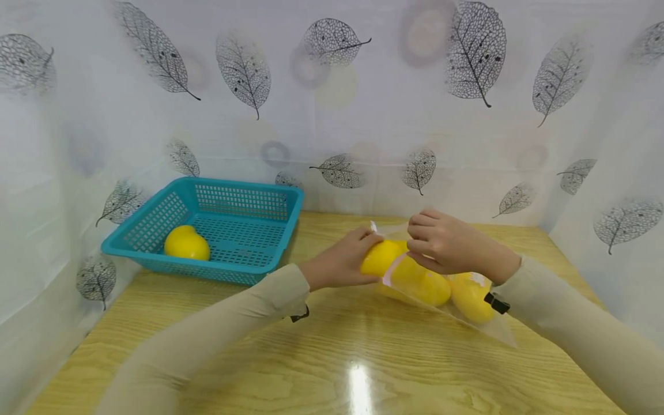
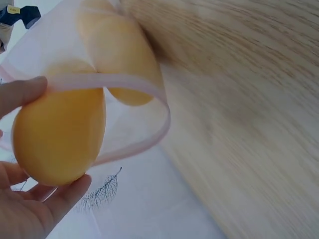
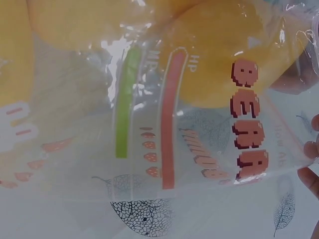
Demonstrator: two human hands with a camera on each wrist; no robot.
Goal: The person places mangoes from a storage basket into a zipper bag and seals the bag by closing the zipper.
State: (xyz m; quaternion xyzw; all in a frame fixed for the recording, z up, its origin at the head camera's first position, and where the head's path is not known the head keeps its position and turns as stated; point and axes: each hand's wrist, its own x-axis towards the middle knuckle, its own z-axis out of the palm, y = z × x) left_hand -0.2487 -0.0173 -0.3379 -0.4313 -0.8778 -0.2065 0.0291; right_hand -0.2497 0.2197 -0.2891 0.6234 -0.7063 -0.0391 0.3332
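My left hand [image 1: 342,260] grips a smooth yellow mango [image 2: 60,139], thumb on one side and fingers beneath it. This mango is partly inside the mouth of a clear printed plastic bag [image 3: 172,119] with a pale pink rim [image 2: 132,81]. In the head view, my right hand [image 1: 441,241] pinches the bag's edge, with its fingers curled. Other yellow mangoes [image 1: 473,297] lie inside the bag on the table, partly hidden by the film and my right forearm. Right wrist view: fingertips [image 3: 311,149] hold the film at the far right.
A blue-green plastic basket [image 1: 241,268] stands at the left of the wooden table [image 1: 290,357], with one yellow mango [image 1: 187,243] in it. Behind and at both sides hangs a white leaf-printed curtain [image 1: 358,127].
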